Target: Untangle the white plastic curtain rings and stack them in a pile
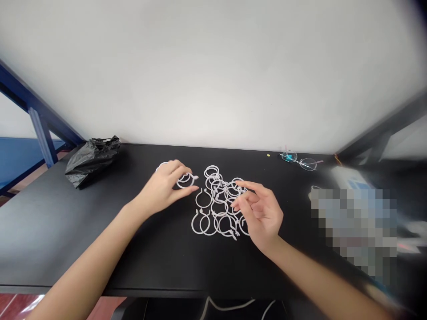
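The left forearm (102,249) and right forearm (310,271) are bare as far as they show, smooth and slim, each tapering to a narrow wrist (132,212). The left hand (165,183) and right hand (267,218) are bare too, with slender fingers (256,186); the nails are too small to make out.

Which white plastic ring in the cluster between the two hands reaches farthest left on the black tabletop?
The lower-left white ring: its outer edge extends farther left than any other there, and it overlaps the neighbouring ring on its right.
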The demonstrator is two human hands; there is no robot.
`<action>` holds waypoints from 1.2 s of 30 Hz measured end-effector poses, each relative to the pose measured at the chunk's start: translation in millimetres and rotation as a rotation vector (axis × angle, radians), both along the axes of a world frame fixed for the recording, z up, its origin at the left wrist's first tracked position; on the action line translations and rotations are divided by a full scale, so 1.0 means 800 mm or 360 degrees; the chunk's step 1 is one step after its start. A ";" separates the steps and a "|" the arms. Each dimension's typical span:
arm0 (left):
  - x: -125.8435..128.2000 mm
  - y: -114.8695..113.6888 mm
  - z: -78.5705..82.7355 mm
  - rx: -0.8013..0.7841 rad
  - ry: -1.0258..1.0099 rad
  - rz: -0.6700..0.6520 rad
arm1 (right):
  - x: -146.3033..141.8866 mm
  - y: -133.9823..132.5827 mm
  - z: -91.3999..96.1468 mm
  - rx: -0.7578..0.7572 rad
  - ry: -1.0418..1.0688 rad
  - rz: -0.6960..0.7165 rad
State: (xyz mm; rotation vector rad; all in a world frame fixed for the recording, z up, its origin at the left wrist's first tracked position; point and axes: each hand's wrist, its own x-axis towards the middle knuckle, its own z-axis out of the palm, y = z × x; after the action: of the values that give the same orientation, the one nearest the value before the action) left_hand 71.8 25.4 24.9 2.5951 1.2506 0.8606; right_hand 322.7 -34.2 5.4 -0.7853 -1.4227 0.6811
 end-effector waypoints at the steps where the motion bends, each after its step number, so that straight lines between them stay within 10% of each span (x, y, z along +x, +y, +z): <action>1: -0.010 0.008 0.000 0.0087 0.0048 0.0079 | 0.001 0.002 0.000 -0.0005 0.0027 -0.0042; 21: -0.053 0.047 -0.050 -0.0092 0.0162 0.0310 | 0.003 0.007 -0.011 0.0035 -0.0086 -0.0051; 36: -0.025 0.026 -0.033 0.0092 0.0134 0.0216 | 0.003 0.005 -0.011 0.0007 -0.0105 -0.0053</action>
State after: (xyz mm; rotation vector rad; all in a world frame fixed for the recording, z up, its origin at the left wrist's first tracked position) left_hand 51.4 46.6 -1.4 2.6417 1.4605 0.8289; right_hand 325.3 -29.9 -3.6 -0.8329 -1.4672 0.6309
